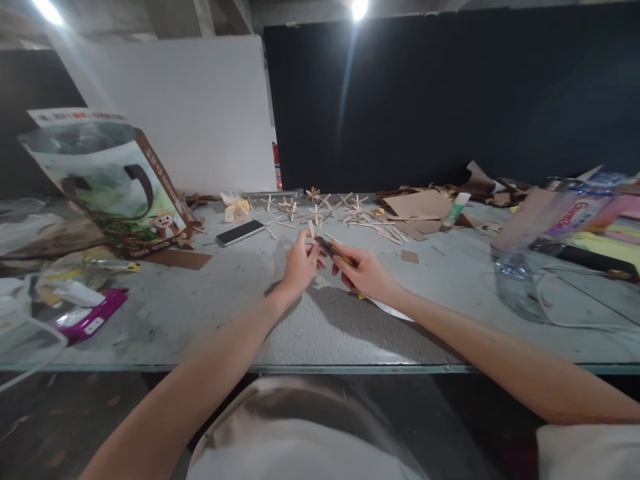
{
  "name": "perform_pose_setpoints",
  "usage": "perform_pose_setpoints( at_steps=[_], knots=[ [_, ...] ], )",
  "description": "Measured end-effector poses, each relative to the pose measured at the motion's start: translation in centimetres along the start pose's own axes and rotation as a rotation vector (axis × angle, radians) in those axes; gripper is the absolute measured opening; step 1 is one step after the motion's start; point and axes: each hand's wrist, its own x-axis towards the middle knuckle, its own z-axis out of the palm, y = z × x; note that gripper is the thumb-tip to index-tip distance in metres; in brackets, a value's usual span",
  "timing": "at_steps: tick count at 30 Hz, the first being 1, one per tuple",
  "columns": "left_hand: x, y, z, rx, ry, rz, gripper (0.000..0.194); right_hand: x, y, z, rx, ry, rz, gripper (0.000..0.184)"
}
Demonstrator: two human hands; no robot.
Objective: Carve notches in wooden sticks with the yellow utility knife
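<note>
My left hand (300, 260) is closed, pinching a thin pale wooden stick (311, 229) that stands up past the fingertips. Close beside it, my right hand (370, 272) grips a utility knife (328, 247) with a dark front end and yellow on its handle. The knife's front reaches the left fingers; whether its blade touches the stick I cannot make out. Another thin pale strip (330, 237) shows just above the knife. Beyond my hands lie several small crossed-stick pieces (317, 215) and loose wooden sticks (387, 231).
A phone (241, 232) lies left of the sticks. Farther left are a large printed bag (115, 193) and a purple packet (95, 317). Brown cardboard (417, 203), a glue stick (456, 209) and a clear plastic bottle (563, 213) are on the right. The table's edge (360, 368) runs before me.
</note>
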Motion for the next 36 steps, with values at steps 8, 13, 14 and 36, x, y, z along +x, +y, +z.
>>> perform_pose_setpoints(
  at_steps=[8,13,14,36],
  knots=[
    [0.0,-0.2,-0.1,0.018,0.013,0.081,0.011,-0.1,-0.3,0.7,0.152,0.007,0.055,0.052],
    [0.1,-0.1,-0.1,0.002,0.035,0.059,0.012,-0.1,-0.9,0.1,0.398,-0.045,0.209,0.056],
    [0.1,-0.1,-0.1,-0.008,0.038,0.053,0.013,0.0,-1.0,-0.1,0.458,-0.053,0.248,0.056],
    [0.3,0.1,-0.1,-0.112,0.041,0.033,0.029,0.4,-0.1,-0.6,0.27,0.123,0.114,0.044]
  ],
)
